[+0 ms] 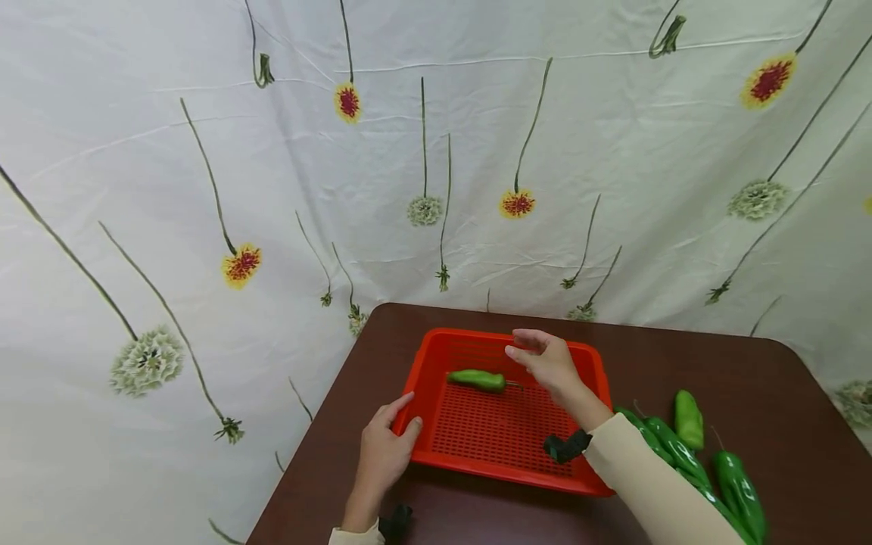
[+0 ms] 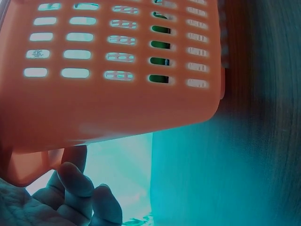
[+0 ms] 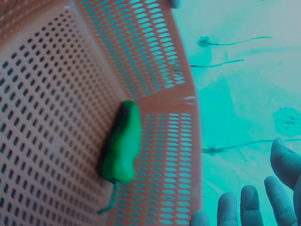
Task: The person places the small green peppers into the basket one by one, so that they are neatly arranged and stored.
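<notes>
A red plastic basket (image 1: pixel 500 476) with slotted walls and a mesh floor stands on the table. My left hand (image 1: pixel 384 448) grips its left rim, thumb on the inner side. Curled left fingers (image 2: pixel 77 181) show by the rim in the left wrist view. One green pepper (image 1: pixel 479 380) with a thin stem lies inside the basket near the far wall; the right wrist view shows this pepper (image 3: pixel 123 148) too. My right hand (image 1: pixel 550 365) hovers over the basket's far right part, fingers spread apart and holding nothing.
Several darker green peppers (image 1: pixel 681 454) lie on the dark brown table (image 1: pixel 749 378), right of the basket, beside a lighter green pepper (image 1: pixel 689 420). A white flowered cloth (image 1: pixel 477 151) hangs behind the table. Black bands are on both wrists.
</notes>
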A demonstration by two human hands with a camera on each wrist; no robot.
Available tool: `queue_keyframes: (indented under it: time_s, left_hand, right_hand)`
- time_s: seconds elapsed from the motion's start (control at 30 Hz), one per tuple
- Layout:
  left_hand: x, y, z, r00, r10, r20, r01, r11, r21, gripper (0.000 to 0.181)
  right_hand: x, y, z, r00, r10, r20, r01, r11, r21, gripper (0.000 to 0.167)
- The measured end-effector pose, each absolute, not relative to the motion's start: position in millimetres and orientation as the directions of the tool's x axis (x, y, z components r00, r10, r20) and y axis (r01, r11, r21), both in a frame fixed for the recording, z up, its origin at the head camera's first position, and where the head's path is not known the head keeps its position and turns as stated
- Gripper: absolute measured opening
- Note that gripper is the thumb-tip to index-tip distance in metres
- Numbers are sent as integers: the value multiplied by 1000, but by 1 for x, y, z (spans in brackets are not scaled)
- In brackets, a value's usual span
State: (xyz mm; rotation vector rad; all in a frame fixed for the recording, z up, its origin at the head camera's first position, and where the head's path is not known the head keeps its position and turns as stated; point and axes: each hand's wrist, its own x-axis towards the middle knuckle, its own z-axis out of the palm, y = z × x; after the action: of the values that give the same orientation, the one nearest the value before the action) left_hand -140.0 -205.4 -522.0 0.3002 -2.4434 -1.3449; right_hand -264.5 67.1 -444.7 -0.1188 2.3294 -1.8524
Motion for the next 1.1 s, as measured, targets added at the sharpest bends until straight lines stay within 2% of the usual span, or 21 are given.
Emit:
queue_keyframes:
  time_s: [0.2,0.43,0.77,1.1]
  left_hand:
    - [-139,-207,-519,-923,-334,191,-22,540,842,45]
    - [-140,-207,-520,-928,-344,143,-76,551,831,46]
    - [-146,-206,-519,-932,-333,142,-76,563,823,46]
    - [-147,-206,-520,-931,-337,143,-87,582,808,45]
  right_hand:
    - [-261,82,-424,-991,-125,-45,14,241,-970,47]
    - [-253,95,-406,-994,-104,-46,17,259,-966,46]
    - [-241,131,-384,-998,-63,6,-20,226,-974,54]
    - [-231,182,-374,-996,79,49,-34,187,-982,57]
